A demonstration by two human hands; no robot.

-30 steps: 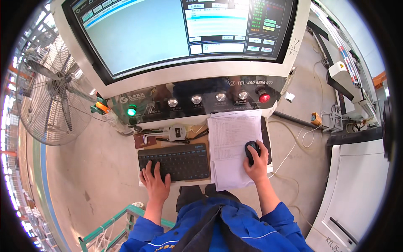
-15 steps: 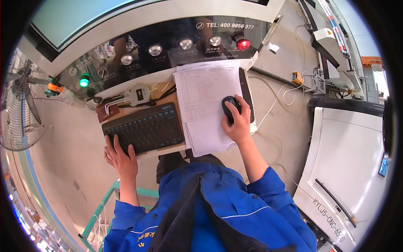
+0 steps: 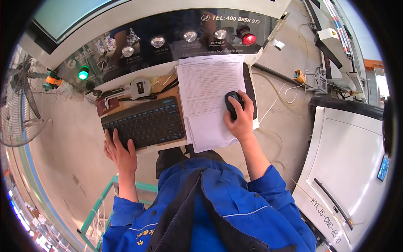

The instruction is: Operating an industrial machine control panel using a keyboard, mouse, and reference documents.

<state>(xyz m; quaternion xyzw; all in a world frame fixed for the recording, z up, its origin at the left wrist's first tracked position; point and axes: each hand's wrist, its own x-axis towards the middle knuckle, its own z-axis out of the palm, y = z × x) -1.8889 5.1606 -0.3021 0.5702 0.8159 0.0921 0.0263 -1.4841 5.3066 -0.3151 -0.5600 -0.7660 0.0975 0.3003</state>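
Observation:
My left hand [image 3: 121, 154] rests at the lower left corner of a black keyboard [image 3: 147, 124], fingers apart, with the fingertips on or beside its left keys. My right hand [image 3: 242, 122] is curved over a black computer mouse [image 3: 231, 101], its index and middle fingers lying along the top. Under the mouse lies a stack of printed sheets [image 3: 205, 92], the top one ruled as a table. Part of the mouse is hidden by my fingers.
Above the shelf runs a glossy black control panel [image 3: 168, 52] with silver buttons, a lit green lamp [image 3: 84, 72] and a red emergency-stop button [image 3: 248, 39]. A tape measure [image 3: 140, 88] and hex keys [image 3: 112, 100] lie behind the keyboard. A fan [image 3: 23, 96] stands left; a white machine cabinet [image 3: 340, 155], right.
The whole view has shifted slightly. Both hands keep their places, the left at the keyboard's corner and the right on the computer mouse.

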